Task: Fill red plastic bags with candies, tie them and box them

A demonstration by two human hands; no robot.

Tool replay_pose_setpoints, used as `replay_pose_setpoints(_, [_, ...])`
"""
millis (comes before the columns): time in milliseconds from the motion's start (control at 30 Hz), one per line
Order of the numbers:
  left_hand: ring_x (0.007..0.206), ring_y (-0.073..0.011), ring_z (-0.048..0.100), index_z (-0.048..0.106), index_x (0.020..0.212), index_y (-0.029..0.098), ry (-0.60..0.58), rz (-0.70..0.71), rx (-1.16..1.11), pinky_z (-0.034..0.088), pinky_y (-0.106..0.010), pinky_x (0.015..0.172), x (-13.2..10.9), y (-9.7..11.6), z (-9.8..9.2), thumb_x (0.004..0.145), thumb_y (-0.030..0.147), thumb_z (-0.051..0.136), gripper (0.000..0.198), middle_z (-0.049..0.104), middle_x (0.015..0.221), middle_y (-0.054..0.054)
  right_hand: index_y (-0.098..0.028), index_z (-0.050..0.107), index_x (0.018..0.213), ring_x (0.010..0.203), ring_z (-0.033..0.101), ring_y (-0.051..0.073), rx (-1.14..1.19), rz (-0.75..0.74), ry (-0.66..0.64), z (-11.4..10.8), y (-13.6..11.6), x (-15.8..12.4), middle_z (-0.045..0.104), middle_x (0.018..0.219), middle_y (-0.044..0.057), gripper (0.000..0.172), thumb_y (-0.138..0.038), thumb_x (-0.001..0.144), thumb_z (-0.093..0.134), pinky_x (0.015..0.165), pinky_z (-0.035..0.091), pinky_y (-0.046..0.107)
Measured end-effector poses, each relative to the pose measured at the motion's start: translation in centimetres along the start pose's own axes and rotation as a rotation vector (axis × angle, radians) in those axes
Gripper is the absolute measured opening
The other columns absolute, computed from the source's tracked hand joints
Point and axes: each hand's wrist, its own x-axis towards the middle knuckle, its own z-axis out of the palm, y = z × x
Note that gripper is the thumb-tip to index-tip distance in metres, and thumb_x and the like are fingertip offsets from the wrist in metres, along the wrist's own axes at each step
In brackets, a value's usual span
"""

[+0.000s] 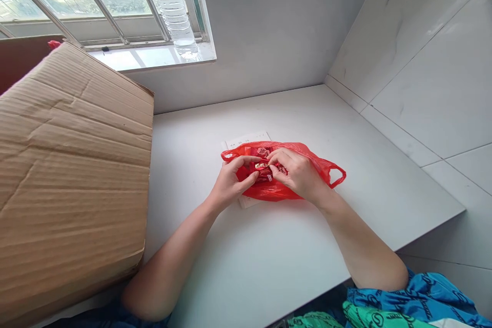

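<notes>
A red plastic bag [274,195] lies spread on the white table, its handle loops out to either side. On it are several small shiny red packets [263,152] with pale printing. My left hand [233,178] pinches the left side of a small red-and-gold wrapped packet [261,166] between thumb and fingers. From the right, my right hand [295,170] grips the same packet near its right end, fingers closed together. What is inside the wrapper cannot be made out. A sheet of white paper with writing [249,138] sticks out from under the bag.
A large cardboard box [77,174] stands close on the left, beside my left forearm. A clear water bottle [175,15] stands on the sill of the barred window. A grey wall [261,25] and marbled tiles [430,87] bound the white table [269,251].
</notes>
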Motion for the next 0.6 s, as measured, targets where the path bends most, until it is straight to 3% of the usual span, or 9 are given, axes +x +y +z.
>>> replay_pose_setpoints(200, [0.102,-0.0222,0.068,0.070,0.106,0.023,0.066,0.022,0.030,0.052,-0.034,0.090,-0.08,-0.09,0.23,0.089,0.034,0.065,0.020,0.073,0.112,-0.006,-0.021,0.058,0.091,0.082,0.067,0.019,0.094,0.084,-0.025,-0.23,0.00,-0.12,0.069,0.095,0.006,0.011,-0.011,0.091,0.053,0.066,0.054,0.032])
replay_pose_setpoints(367, [0.087,-0.0185,0.068,0.070,0.093,0.019,0.108,0.052,-0.050,0.052,-0.029,0.077,-0.01,0.01,0.28,0.092,0.035,0.063,0.018,0.075,0.099,-0.005,-0.021,0.062,0.094,0.094,0.068,0.020,0.148,0.073,-0.010,-0.26,0.17,-0.24,0.070,0.102,0.006,0.009,-0.015,0.093,0.055,0.076,0.056,0.033])
replay_pose_setpoints(500, [0.065,-0.0135,0.060,0.067,0.078,0.018,0.155,0.042,-0.028,0.047,-0.026,0.063,0.06,0.01,0.25,0.092,0.040,0.060,0.028,0.072,0.075,-0.002,-0.022,0.063,0.099,0.095,0.069,0.020,0.152,0.053,-0.031,-0.24,0.16,-0.31,0.072,0.102,0.005,0.012,-0.016,0.095,0.054,0.080,0.058,0.034])
replay_pose_setpoints(600, [0.065,-0.0136,0.058,0.068,0.078,0.019,0.181,0.058,0.041,0.045,-0.027,0.065,0.04,-0.04,0.28,0.092,0.040,0.060,0.027,0.071,0.074,-0.001,-0.024,0.062,0.105,0.089,0.070,0.019,0.137,0.073,-0.024,-0.25,0.01,-0.29,0.072,0.102,0.004,0.014,-0.018,0.096,0.054,0.075,0.059,0.034])
